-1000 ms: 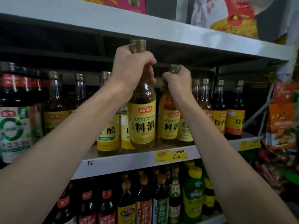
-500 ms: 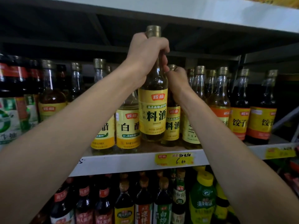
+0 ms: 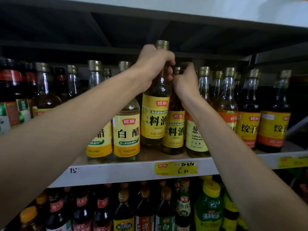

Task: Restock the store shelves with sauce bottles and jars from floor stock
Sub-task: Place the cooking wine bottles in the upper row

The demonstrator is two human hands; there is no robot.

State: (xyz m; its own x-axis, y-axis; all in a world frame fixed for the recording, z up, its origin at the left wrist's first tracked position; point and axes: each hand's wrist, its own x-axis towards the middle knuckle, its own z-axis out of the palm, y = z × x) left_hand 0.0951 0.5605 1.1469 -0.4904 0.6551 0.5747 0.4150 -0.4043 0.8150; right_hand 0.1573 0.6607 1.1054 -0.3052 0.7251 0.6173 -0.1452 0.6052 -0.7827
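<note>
A yellow-labelled cooking wine bottle (image 3: 155, 114), gripped round its neck by the left hand (image 3: 154, 67), hangs just above the shelf (image 3: 116, 170) beside the white vinegar bottle (image 3: 127, 130), while the right hand (image 3: 185, 80) is clamped on the neck of a second cooking wine bottle (image 3: 175, 129) standing just behind it.

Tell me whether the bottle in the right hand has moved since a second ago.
Yes. The right hand has pushed its bottle deeper onto the shelf, behind the left hand's bottle.

Both arms raised, left hand (image 3: 154, 64) fisted — right hand (image 3: 185, 80) curled closed just beside it
</note>
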